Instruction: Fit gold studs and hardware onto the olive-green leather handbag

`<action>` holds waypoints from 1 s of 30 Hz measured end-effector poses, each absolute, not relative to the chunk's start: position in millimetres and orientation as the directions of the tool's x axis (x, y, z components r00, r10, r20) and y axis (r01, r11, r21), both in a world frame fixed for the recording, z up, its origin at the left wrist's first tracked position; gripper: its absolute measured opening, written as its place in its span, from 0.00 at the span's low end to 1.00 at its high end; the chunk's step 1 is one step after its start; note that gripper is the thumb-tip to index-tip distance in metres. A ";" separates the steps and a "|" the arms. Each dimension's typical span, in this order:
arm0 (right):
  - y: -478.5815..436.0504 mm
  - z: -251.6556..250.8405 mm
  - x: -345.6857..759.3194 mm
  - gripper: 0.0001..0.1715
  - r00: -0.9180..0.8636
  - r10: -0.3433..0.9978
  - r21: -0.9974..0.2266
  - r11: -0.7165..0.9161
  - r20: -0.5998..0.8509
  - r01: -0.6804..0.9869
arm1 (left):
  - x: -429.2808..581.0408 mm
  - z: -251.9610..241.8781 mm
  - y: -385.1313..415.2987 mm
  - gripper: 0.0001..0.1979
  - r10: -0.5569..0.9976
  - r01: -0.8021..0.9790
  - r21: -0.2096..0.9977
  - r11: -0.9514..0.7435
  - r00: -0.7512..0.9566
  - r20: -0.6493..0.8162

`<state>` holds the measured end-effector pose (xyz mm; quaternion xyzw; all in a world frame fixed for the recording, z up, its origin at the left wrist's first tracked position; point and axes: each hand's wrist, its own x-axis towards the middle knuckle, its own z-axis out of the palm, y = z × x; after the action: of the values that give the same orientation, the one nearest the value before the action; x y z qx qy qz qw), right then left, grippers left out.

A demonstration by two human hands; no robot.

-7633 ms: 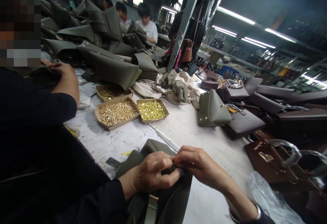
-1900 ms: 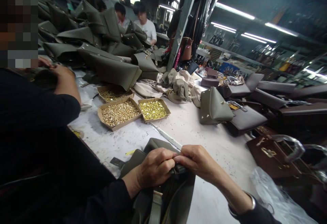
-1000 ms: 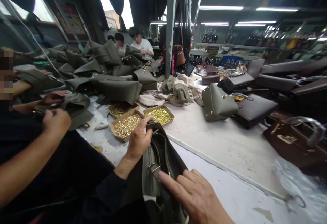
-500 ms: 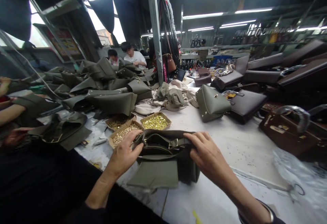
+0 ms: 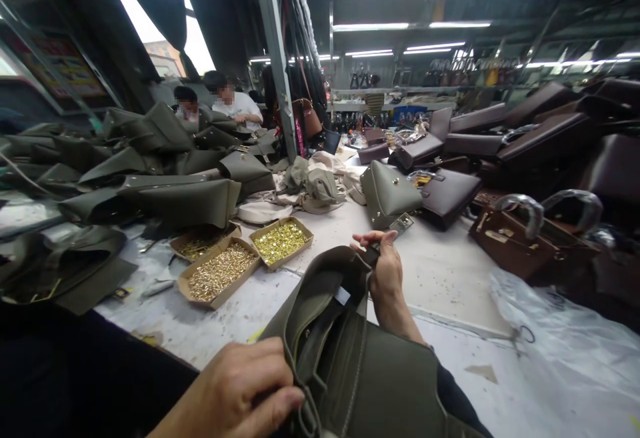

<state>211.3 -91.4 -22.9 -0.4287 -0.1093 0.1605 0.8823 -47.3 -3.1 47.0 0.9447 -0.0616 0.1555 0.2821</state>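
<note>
An olive-green leather handbag (image 5: 360, 371) is held up over the near edge of the white worktable (image 5: 450, 278), its open top facing me. My left hand (image 5: 240, 395) is closed on the bag's near rim at the bottom of the view. My right hand (image 5: 383, 268) grips the far end of the bag, where a strap tab with a metal buckle (image 5: 403, 223) sticks out past the fingers. Three cardboard trays of brass rivets (image 5: 220, 271) lie just left of the bag.
Olive bag pieces (image 5: 170, 185) are heaped at the left. A finished olive bag (image 5: 387, 191) and dark brown bags (image 5: 530, 225) sit at the right, with clear plastic sheeting (image 5: 565, 358) near the front right. Two people (image 5: 230, 101) work at the far end beside a metal post (image 5: 275, 58).
The bag has been lifted off the table and turned lengthwise towards me. My left hand came down to its near rim; my right hand shifted to the far end. The view swung right.
</note>
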 end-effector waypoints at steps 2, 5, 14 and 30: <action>-87.7 -24.3 212.4 0.36 0.893 0.429 -0.811 0.566 0.135 -0.150 | -39.2 50.7 -4.0 0.14 -0.093 -0.253 0.553 -0.793 0.949 0.301; -85.8 -30.0 212.6 0.39 0.856 0.474 -0.883 0.467 0.209 -0.043 | -23.9 53.9 1.4 0.14 0.006 -0.217 0.624 -0.751 0.942 0.335; -73.4 -41.6 207.7 0.39 0.885 0.466 -0.825 0.509 0.025 -0.245 | 53.3 58.4 8.5 0.06 0.134 0.106 0.254 -0.961 0.986 0.094; -65.9 -47.7 207.9 0.44 0.932 0.341 -0.968 0.247 0.120 0.034 | 97.3 20.4 49.4 0.15 0.098 0.208 0.337 -0.918 0.944 -0.315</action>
<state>207.9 -65.9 -47.7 -0.6056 -0.1550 0.0992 0.7742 97.3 49.4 20.4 0.9681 0.0792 -0.1476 0.1863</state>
